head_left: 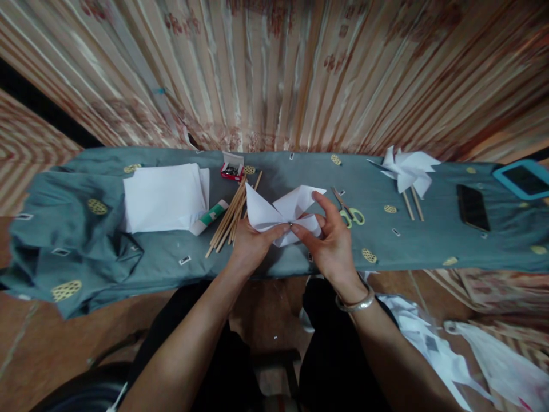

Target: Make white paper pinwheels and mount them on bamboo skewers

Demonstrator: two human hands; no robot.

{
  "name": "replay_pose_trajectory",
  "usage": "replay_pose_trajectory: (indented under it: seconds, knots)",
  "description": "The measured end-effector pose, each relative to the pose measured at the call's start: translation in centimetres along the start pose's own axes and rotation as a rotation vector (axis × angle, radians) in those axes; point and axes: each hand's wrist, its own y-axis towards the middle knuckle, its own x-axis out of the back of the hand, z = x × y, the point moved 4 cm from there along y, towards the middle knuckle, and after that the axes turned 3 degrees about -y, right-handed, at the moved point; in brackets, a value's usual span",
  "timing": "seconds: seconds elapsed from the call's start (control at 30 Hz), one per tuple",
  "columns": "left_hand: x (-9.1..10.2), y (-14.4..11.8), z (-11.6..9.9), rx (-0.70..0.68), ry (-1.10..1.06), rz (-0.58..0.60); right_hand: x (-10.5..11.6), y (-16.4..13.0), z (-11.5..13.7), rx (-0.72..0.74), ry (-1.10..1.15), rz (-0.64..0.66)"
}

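A white paper pinwheel (286, 209) is held up over the near middle of the cloth-covered table. My left hand (253, 243) grips its left side, the thumb pressed near the centre. From the right, my right hand (332, 240) pinches it, thumb at the centre by a small dark pin head (290, 224) and index finger raised along the upper right blade. The fingers behind the paper are hidden. Just left of the pinwheel lies a bundle of thin wooden sticks (231, 220). Scissors (351, 215) with pale green handles rest right of my right hand.
A stack of white paper (165, 197), a green-and-white glue stick (214, 213) and an open red box of pins (232, 169) lie to the left. Rightward are finished pinwheels on sticks (412, 171), a dark phone (472, 206) and a blue-framed device (523, 178). Paper scraps (429, 337) lie below the table.
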Motion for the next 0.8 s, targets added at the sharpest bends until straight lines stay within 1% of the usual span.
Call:
replay_pose_trajectory:
  seconds: [0.27,0.4,0.63,0.8]
  knots:
    - [0.28,0.1,0.56,0.016,0.031,-0.017,-0.09,-0.02,0.14,-0.002,0.005,-0.011]
    - [0.26,0.03,0.29,-0.002,0.022,-0.008,-0.09,0.07,0.22,-0.004,0.038,-0.02]
    - [0.13,-0.17,0.21,0.026,-0.023,0.016,-0.02,0.13,0.09,-0.013,0.016,-0.027]
    - [0.11,-0.24,0.49,0.076,-0.072,0.01,-0.07,0.09,0.11,-0.026,0.034,-0.031]
